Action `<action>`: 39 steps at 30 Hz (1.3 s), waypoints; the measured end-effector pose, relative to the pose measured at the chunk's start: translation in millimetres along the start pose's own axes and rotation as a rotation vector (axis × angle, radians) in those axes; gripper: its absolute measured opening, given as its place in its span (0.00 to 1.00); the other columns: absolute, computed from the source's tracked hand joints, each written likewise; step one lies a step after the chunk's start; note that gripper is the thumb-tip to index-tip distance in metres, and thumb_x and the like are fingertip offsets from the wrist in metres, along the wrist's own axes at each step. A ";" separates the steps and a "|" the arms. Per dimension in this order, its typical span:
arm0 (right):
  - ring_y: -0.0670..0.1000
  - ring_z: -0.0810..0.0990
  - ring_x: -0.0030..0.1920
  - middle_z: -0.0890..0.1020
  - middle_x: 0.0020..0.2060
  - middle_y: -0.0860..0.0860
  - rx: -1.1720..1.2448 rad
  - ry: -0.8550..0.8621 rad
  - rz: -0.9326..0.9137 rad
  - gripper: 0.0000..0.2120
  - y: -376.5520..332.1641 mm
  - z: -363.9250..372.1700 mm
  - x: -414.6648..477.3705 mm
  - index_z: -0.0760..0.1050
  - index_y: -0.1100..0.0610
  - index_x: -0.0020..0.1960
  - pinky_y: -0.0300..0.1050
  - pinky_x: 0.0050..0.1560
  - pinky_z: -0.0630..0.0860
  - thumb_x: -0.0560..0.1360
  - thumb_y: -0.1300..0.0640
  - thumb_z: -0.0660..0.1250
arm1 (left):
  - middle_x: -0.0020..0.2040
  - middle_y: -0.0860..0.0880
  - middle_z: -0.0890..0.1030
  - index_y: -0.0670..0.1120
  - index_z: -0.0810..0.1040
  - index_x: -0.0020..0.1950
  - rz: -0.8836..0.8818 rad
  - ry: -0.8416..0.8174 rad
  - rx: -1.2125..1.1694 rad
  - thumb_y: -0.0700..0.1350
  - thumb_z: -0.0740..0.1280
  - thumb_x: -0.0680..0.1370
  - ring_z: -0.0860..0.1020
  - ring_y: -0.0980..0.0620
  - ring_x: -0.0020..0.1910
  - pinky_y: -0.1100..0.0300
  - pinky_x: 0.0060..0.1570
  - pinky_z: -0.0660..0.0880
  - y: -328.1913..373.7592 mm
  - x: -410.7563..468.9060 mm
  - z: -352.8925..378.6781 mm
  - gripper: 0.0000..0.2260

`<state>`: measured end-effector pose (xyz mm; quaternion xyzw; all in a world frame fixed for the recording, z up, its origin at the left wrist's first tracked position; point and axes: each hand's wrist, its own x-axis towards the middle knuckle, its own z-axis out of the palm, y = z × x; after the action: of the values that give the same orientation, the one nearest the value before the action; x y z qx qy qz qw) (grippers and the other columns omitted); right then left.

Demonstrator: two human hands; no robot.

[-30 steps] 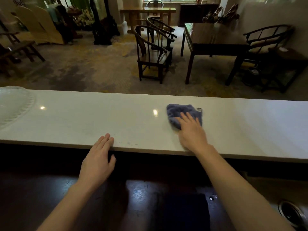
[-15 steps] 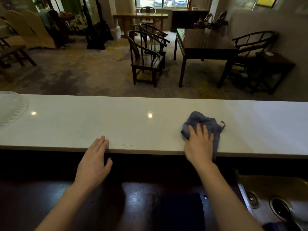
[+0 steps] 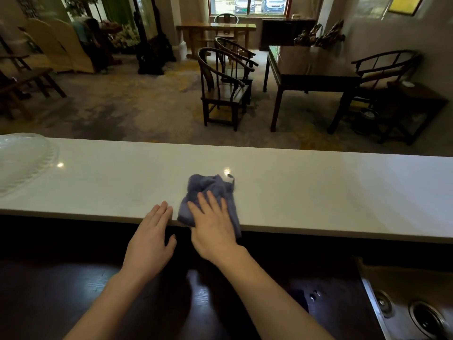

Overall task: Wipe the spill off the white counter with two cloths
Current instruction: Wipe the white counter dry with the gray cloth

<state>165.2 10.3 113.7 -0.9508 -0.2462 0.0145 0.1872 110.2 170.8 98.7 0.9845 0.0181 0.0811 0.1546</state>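
Observation:
A crumpled blue cloth (image 3: 208,190) lies on the white counter (image 3: 318,190) at its near edge, part of it hanging over the lip. My right hand (image 3: 212,225) presses flat on the cloth's near half, fingers spread. My left hand (image 3: 150,238) rests just left of the cloth, fingertips on the counter edge, fingers together and holding nothing. Only one cloth is in view. No spill is plain to see on the counter surface.
A clear glass dish (image 3: 22,160) sits on the counter's far left end. Below the counter lies a dark worktop (image 3: 61,290), with a metal sink (image 3: 416,315) at the lower right. Beyond the counter stand wooden chairs (image 3: 223,89) and a dark table (image 3: 308,69).
My right hand has swept the blue cloth leftward along the counter's near edge, ending right beside my left hand. My left hand has stayed on the counter edge.

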 end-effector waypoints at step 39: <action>0.58 0.75 0.67 0.77 0.66 0.52 0.618 0.285 0.564 0.12 162.9 -108.6 24.8 0.76 0.43 0.64 0.56 0.69 0.69 0.85 0.48 0.57 | 0.79 0.45 0.62 0.43 0.65 0.75 -0.090 -0.025 0.027 0.52 0.65 0.77 0.58 0.47 0.78 0.57 0.76 0.53 15.2 10.5 -5.3 0.29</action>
<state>275.4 -147.6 157.1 -0.8726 0.0671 0.0066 0.4838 119.9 158.6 110.0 0.9856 0.0614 0.0613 0.1452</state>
